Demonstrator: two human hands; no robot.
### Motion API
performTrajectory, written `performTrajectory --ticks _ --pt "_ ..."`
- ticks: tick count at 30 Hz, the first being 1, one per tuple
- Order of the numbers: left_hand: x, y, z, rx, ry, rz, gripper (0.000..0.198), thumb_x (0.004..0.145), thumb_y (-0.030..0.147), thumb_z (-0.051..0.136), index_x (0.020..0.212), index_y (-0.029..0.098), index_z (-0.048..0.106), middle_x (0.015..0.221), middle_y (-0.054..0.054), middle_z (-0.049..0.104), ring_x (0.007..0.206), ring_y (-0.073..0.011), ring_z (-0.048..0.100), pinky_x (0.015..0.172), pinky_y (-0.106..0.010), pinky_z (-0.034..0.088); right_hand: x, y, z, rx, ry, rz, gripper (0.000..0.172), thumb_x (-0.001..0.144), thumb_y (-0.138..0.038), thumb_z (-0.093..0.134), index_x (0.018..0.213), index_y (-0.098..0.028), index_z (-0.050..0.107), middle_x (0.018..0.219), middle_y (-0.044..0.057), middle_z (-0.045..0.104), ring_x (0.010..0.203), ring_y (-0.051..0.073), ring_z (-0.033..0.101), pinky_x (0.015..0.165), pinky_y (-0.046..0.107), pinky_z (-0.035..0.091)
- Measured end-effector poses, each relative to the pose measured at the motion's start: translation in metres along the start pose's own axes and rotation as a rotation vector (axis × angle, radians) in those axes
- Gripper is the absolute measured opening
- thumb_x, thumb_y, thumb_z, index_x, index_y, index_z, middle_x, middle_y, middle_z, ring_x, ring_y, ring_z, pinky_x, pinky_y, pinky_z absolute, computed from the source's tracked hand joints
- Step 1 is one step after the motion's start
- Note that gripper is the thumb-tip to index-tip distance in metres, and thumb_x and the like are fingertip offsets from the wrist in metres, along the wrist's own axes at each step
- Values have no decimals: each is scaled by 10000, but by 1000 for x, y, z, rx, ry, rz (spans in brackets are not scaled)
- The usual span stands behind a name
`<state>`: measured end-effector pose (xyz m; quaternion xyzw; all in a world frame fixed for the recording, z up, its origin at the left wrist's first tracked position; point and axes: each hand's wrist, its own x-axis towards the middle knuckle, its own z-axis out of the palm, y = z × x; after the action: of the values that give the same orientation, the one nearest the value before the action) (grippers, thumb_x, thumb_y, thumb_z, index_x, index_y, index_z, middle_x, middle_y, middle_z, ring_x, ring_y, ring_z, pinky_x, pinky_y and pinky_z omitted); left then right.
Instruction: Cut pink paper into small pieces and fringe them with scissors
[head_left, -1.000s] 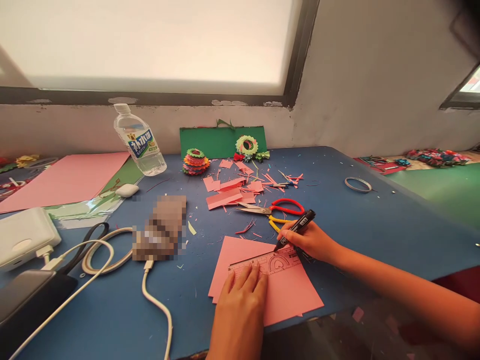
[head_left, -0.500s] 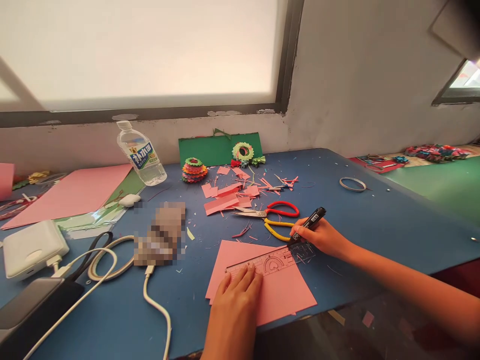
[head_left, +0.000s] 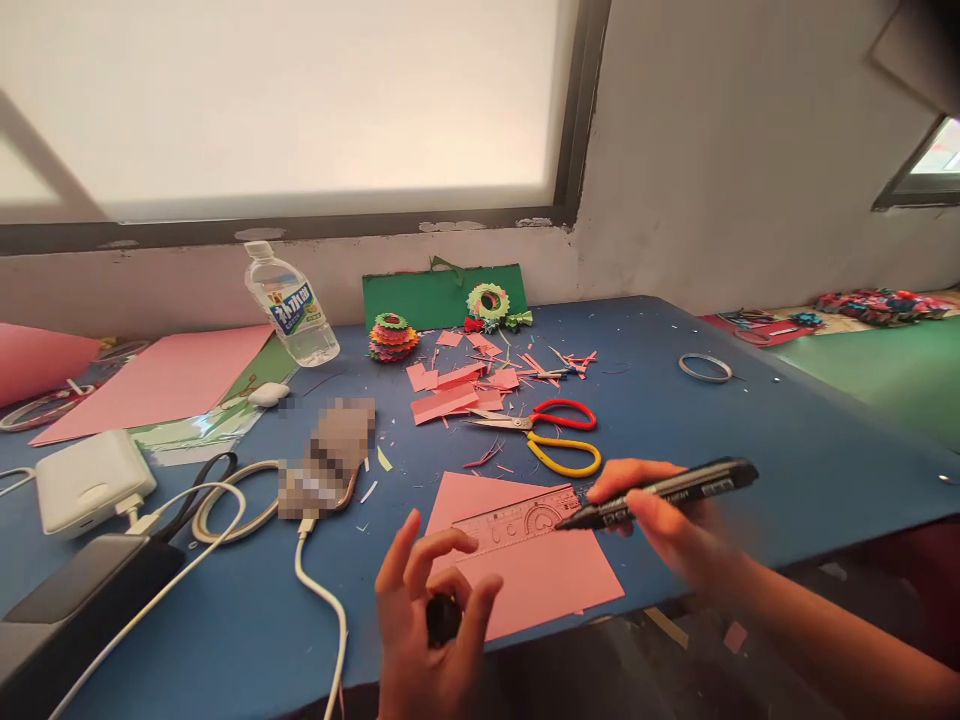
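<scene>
My right hand (head_left: pixel 675 520) grips a black marker (head_left: pixel 682 490), its tip pointing left over the clear plastic ruler (head_left: pixel 517 522). The ruler lies across a sheet of pink paper (head_left: pixel 559 582) near the table's front edge. In front of the paper, my left hand (head_left: pixel 431 610) is raised with curled fingers around a small round black marker cap (head_left: pixel 444 620), mostly hidden by the fingers. Beyond the right hand lie scissors (head_left: pixel 536 432) with one red and one yellow handle, their blades parted.
Pink paper scraps (head_left: pixel 454 395) lie behind the scissors, near folded-paper ornaments (head_left: pixel 392 338). A water bottle (head_left: pixel 292 305) leans at the back left. White cables (head_left: pixel 322 590), a blurred phone (head_left: pixel 330 455), a white power bank (head_left: pixel 94 482) and a black case (head_left: pixel 71 620) occupy the left.
My left hand has lifted off the ruler and drawn back, now showing a black cap. My right hand has tilted the marker nearly level and moved its tip away from the ruler's upper edge.
</scene>
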<state>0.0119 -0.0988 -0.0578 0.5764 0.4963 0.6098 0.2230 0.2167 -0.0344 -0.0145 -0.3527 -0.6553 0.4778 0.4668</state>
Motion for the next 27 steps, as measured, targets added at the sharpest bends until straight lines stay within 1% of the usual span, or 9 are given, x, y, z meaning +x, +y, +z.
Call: performTrajectory --ticks 2,5,7,12,17,19,21,25,27 --pt "0 10 0 -40 -70 -81 738 751 171 562 1332 288 122 719 55 503 376 -26 370 371 -162 337 -10 -11 16 -19 -95 -14 159 778 -291 500 907 -225 567 689 12 575 560 116 491 495 225 406" --pt "-1 18 1 -15 -200 -116 790 715 173 582 1342 267 110 568 102 404 393 -39 332 366 -146 256 -17 -26 32 -110 -201 -105 105 732 -191 524 831 -218 549 695 -5 571 590 102 504 521 199 411" --pt "-2 20 2 22 -267 -100 786 715 176 570 1345 264 107 553 101 400 417 -52 358 381 -149 264 -17 -33 39 -182 -261 -109 78 705 -158 541 768 -202 558 686 -5 581 588 96 511 523 189 414" --pt "-6 23 -2 183 -397 35 804 718 146 484 1361 239 11 614 63 515 460 -83 465 445 -180 359 -18 -38 47 -194 -395 -46 110 694 -164 570 792 -191 613 732 10 643 614 104 565 550 190 449" --pt "-16 21 -3 436 -553 190 832 708 138 452 1372 188 -45 542 67 528 385 -90 451 386 -177 292 -31 -20 45 -193 -603 -274 208 746 -309 564 896 -194 651 761 45 664 612 99 582 592 183 457" --pt "-21 17 1 507 -583 236 793 739 149 420 1374 160 -54 507 65 529 353 -97 442 370 -186 279 -40 -9 46 -211 -573 -321 224 772 -346 509 854 -199 657 724 51 660 602 109 585 577 188 457" --pt "-25 14 6 550 -587 265 742 770 148 375 1374 148 -56 504 56 545 338 -104 448 367 -194 287 -49 0 51 -212 -500 -290 262 794 -344 441 758 -198 655 656 47 648 552 111 573 531 191 452" --pt "-27 12 14 543 -594 269 700 798 154 339 1373 156 -60 527 44 568 360 -113 481 388 -197 321 -62 14 67 -235 -211 -236 295 793 -344 412 642 -196 616 575 37 630 492 113 556 485 197 446" --pt "-22 12 16 529 -610 250 691 794 155 352 1376 172 -20 559 40 579 393 -116 499 404 -197 344 -62 15 69 -251 -157 -236 272 795 -346 424 671 -195 613 598 37 641 512 116 571 508 202 457"
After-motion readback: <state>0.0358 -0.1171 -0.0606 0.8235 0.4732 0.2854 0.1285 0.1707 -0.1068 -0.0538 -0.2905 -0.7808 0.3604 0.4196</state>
